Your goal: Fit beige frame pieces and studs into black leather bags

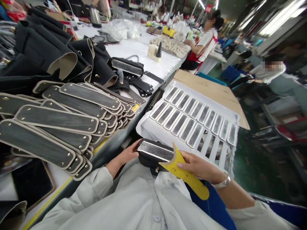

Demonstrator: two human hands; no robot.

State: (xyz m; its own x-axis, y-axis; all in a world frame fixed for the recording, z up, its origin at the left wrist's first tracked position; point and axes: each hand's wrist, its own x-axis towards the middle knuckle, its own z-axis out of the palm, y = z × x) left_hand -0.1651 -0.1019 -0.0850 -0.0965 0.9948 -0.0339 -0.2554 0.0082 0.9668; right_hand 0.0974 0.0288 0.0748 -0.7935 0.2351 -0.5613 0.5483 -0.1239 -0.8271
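A small black bag (pixel 146 158) rests against my front, its flat side up and showing a long grey panel with a pale border. My left hand (pixel 129 154) grips the bag's left end, fingers curled around the corner. In my right hand (pixel 199 165) is a yellow flat tool (pixel 190 179) with a rounded handle end and a wide curved notch at the other. The notched end lies over the right end of the bag, partly hiding it. Whether it touches the panel I cannot tell. A small gold clasp (pixel 157 170) shows at the bag's lower edge.
Black strips with beige edges and metal studs (pixel 56 118) are piled on the left table. Black bag bodies (pixel 48 48) lie behind them. To the right, pale-bordered grey panels (pixel 192 129) lie in rows on a white-covered board. A co-worker (pixel 203 44) sits farther back.
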